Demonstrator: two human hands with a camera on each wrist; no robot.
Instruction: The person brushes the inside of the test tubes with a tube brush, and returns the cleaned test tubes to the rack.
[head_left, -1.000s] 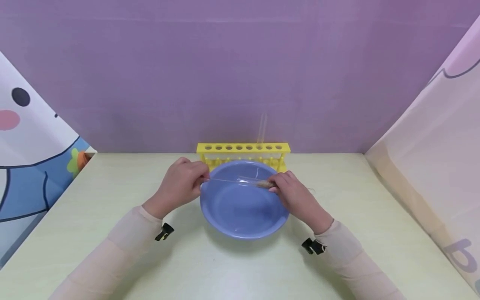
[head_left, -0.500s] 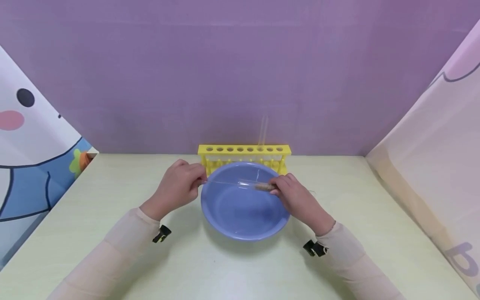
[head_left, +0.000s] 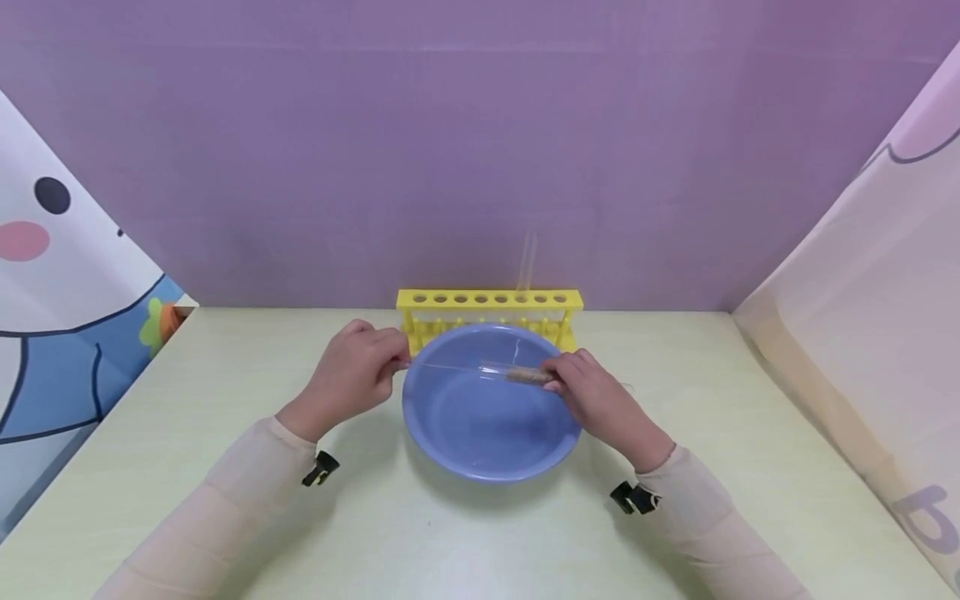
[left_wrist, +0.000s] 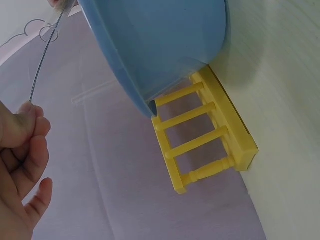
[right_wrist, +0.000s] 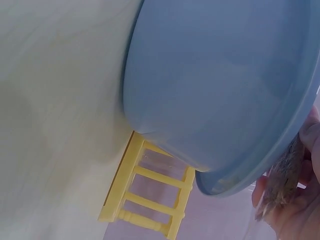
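Above the blue basin [head_left: 487, 450] a clear test tube [head_left: 495, 369] lies nearly level in the head view. My right hand [head_left: 603, 404] grips it toward its right end. Inside the tube is the tan bristle head of a test tube brush [head_left: 528, 377], partly covered by my right fingers; bristles [right_wrist: 282, 182] also show in the right wrist view. The brush's twisted wire handle [left_wrist: 44, 57] runs out to the left. Thumb and fingers of my left hand [head_left: 352, 375] pinch its end, just outside the basin's left rim.
Behind the basin stands a yellow test tube rack [head_left: 487, 298], touching or very close to it. One clear tube [head_left: 527, 258] stands upright in the rack. A purple cloth [head_left: 480, 150] hangs behind the pale table [head_left: 450, 550].
My left hand has shifted slightly left with the wire, and a little more of the bristle head shows beside my right fingers. My right hand has barely moved.
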